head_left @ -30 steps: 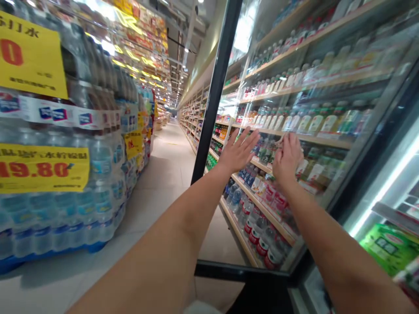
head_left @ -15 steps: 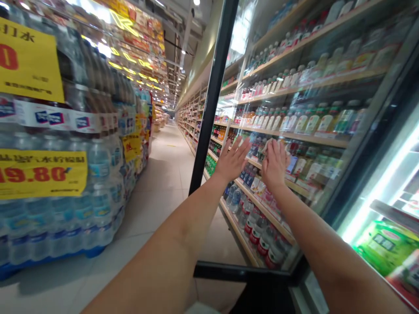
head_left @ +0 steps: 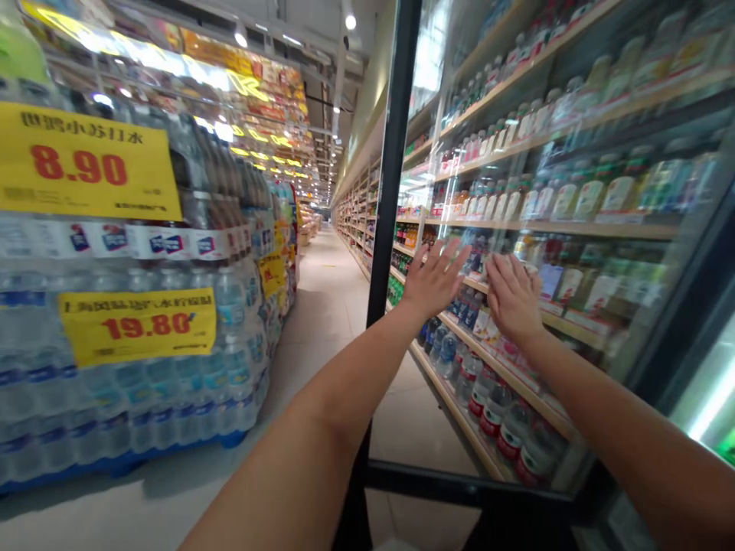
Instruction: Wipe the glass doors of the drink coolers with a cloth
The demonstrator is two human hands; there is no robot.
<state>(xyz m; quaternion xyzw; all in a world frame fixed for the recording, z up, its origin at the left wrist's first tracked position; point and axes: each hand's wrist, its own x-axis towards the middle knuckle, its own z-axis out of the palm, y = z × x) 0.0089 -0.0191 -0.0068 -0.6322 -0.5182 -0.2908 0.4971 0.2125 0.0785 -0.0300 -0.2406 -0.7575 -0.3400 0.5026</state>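
Yellow price signs [head_left: 138, 327] on bottle packs [head_left: 161, 386] beside a pale aisle floor [head_left: 317, 306]

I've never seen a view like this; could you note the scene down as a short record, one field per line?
Setting: shop aisle with a pale floor
Left hand: spread, against or close to the dark-framed glass door
Right hand: at the same glass; a pale edge beside it may be a mostly hidden cloth
In the glass: shelved bottles
Left side: stacked bottle packs
Yellow signs: 8.90 and 19.80
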